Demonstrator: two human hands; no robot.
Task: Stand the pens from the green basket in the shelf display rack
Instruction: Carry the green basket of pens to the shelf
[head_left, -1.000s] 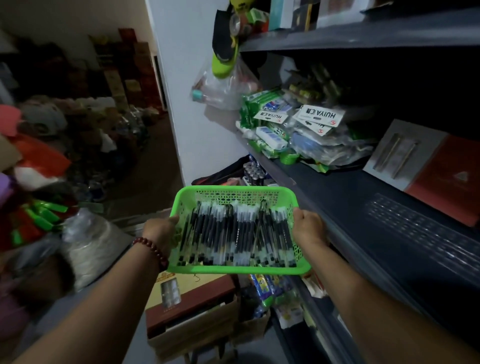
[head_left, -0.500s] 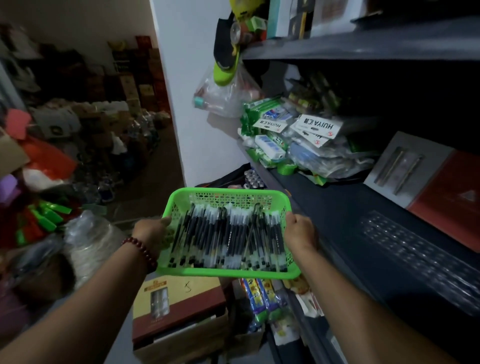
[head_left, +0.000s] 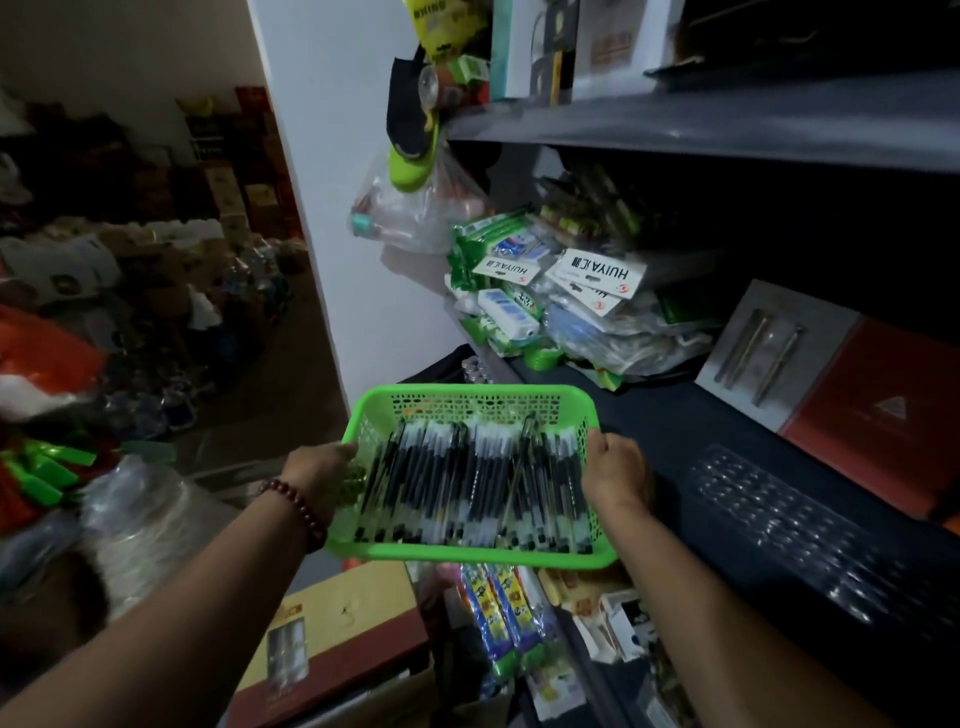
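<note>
A single wide-angle view from the person's head faces forward and down. The left hand and right hand with the basket lie near, mid-frame; the shelf runs right; left, a dim room, probably storage, recedes.

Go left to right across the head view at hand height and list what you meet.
clear plastic bag → left hand → pens lying in the green basket → right hand → clear display rack
</note>
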